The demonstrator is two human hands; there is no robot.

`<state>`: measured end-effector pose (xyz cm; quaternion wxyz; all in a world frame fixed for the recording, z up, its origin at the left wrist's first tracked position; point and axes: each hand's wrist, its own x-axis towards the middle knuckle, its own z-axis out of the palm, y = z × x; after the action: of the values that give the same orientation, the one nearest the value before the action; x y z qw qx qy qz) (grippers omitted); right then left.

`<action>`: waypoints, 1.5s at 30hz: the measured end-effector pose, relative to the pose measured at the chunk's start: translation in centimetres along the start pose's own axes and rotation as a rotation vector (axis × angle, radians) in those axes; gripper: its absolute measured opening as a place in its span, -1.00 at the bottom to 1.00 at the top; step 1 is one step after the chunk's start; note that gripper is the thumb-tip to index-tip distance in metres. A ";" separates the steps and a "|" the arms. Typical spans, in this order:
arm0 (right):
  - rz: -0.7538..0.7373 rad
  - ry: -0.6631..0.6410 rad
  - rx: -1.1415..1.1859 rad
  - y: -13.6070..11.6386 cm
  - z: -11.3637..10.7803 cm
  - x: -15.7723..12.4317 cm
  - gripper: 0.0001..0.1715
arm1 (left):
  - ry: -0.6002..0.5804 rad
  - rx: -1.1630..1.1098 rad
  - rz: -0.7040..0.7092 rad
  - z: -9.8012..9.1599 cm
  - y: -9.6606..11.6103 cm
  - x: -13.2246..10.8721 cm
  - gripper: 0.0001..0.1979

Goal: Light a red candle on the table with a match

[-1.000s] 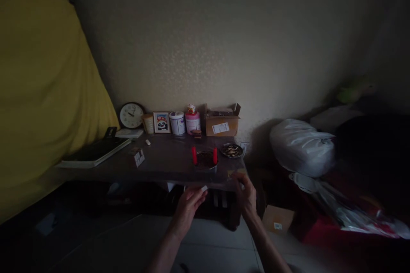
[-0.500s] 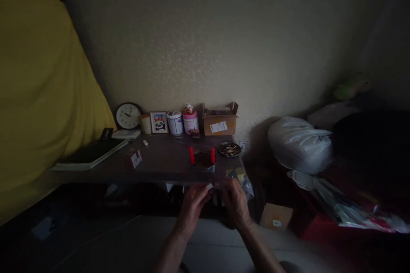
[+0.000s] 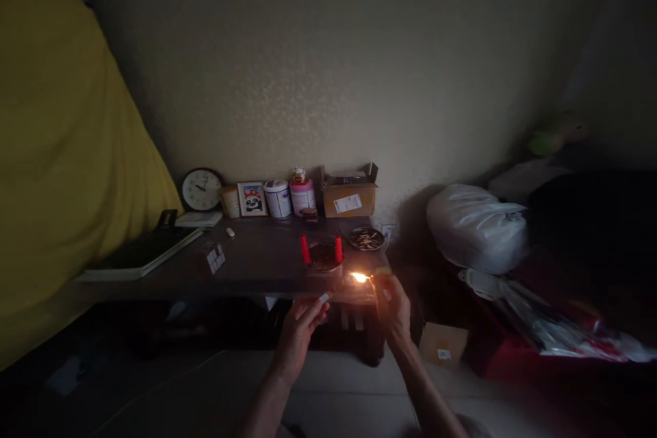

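In a dim room my right hand [image 3: 393,308] pinches a burning match, its flame [image 3: 359,277] glowing just in front of the table edge. My left hand [image 3: 302,325] is closed round a small matchbox [image 3: 324,298], held below the table's front edge. Two short red candles [image 3: 304,250] [image 3: 338,249] stand upright on either side of a dark dish [image 3: 323,256] on the low dark table [image 3: 256,267], just beyond the flame.
A round plate of spent matches [image 3: 366,239] lies right of the candles. Along the wall stand a clock [image 3: 201,189], a framed picture [image 3: 251,198], two tins and a cardboard box [image 3: 349,198]. A book [image 3: 138,253] lies left; a white bag [image 3: 475,226] sits right.
My hands met at the matchbox half a second ago, then the right hand drew away to the right and the match now burns. The left hand stayed put.
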<state>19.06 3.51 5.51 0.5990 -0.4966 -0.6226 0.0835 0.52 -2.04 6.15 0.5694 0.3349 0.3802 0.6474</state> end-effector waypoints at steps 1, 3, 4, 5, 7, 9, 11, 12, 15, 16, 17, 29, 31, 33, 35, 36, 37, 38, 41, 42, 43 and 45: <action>0.037 0.021 0.028 -0.2 -0.4 0.2 -0.72 | 0.014 0.000 -0.005 -0.3 -0.1 0.2 -0.71; 0.102 0.048 0.089 -0.7 -1.0 0.5 -0.69 | 0.023 0.000 -0.012 -0.8 -0.4 0.6 -0.70; 0.123 0.053 0.113 -0.9 -1.3 0.6 -0.68 | 0.022 0.005 -0.014 -0.9 -0.5 0.8 -0.71; 0.139 0.060 0.131 -1.0 -1.4 0.7 -0.66 | 0.020 0.013 -0.015 -1.0 -0.7 1.0 -0.71; 0.162 0.074 0.149 -1.1 -1.6 0.9 -0.64 | 0.010 0.034 -0.008 -1.3 -1.0 1.6 -0.73; 0.176 0.088 0.151 -1.1 -1.7 1.1 -0.62 | -0.003 0.058 0.000 -1.7 -1.4 2.3 -0.73; 0.187 0.081 0.156 -1.2 -1.8 1.1 -0.61 | 0.001 0.086 0.002 -2.2 -2.0 2.8 -0.72; 0.191 0.072 0.161 -1.4 -1.8 1.1 -0.61 | 0.012 0.099 -0.006 -2.5 -2.3 3.0 -0.71; 0.175 0.049 0.167 -1.7 -1.8 1.2 -0.62 | 0.051 0.114 -0.052 -3.1 -3.0 3.3 -0.68; 0.160 0.048 0.163 -1.8 -1.7 1.2 -0.63 | 0.054 0.112 -0.067 -3.3 -3.1 3.3 -0.67; 0.143 0.046 0.156 -1.7 -1.6 1.3 -0.64 | 0.047 0.107 -0.077 -3.4 -3.2 3.2 -0.66; -0.013 -0.002 0.108 -2.2 -0.3 3.0 -0.74 | 0.003 0.025 -0.135 -5.0 -2.6 3.4 -0.69; -0.034 -0.010 0.093 -2.3 -0.1 3.3 -0.74 | 0.014 0.026 -0.147 -5.2 -2.7 3.6 -0.70; -0.060 -0.017 0.074 -2.3 0.2 3.7 -0.76 | 0.014 0.025 -0.149 -5.3 -2.8 3.7 -0.72; -0.085 -0.023 0.053 -2.3 0.6 4.1 -0.76 | 0.018 0.019 -0.148 -5.3 -2.8 3.7 -0.72; -0.094 -0.024 0.044 -2.3 0.8 4.3 -0.76 | 0.021 0.019 -0.148 -5.2 -2.8 3.7 -0.71; -0.098 -0.025 0.038 -2.3 1.0 4.5 -0.75 | 0.023 0.020 -0.147 -5.2 -2.8 3.7 -0.70; -0.100 -0.027 0.035 -2.3 1.2 4.7 -0.75 | 0.019 0.024 -0.145 -5.2 -2.8 3.7 -0.69; -0.100 -0.040 0.039 -2.1 1.7 5.4 -0.74 | 0.013 0.028 -0.144 -5.3 -2.9 3.8 -0.65; -0.094 -0.050 0.046 -2.0 1.8 5.7 -0.73 | 0.020 0.023 -0.148 -5.3 -3.0 3.9 -0.65; -0.084 -0.060 0.055 -1.9 2.0 5.9 -0.73 | 0.032 0.017 -0.154 -5.4 -3.1 4.0 -0.64; -0.050 -0.075 0.077 -1.8 2.4 6.3 -0.72 | 0.052 0.004 -0.168 -5.5 -3.4 4.3 -0.61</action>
<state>17.52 8.35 10.30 0.5958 -0.4541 -0.6530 0.1109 -3.17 1.79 0.52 0.6108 0.2864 0.4228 0.6050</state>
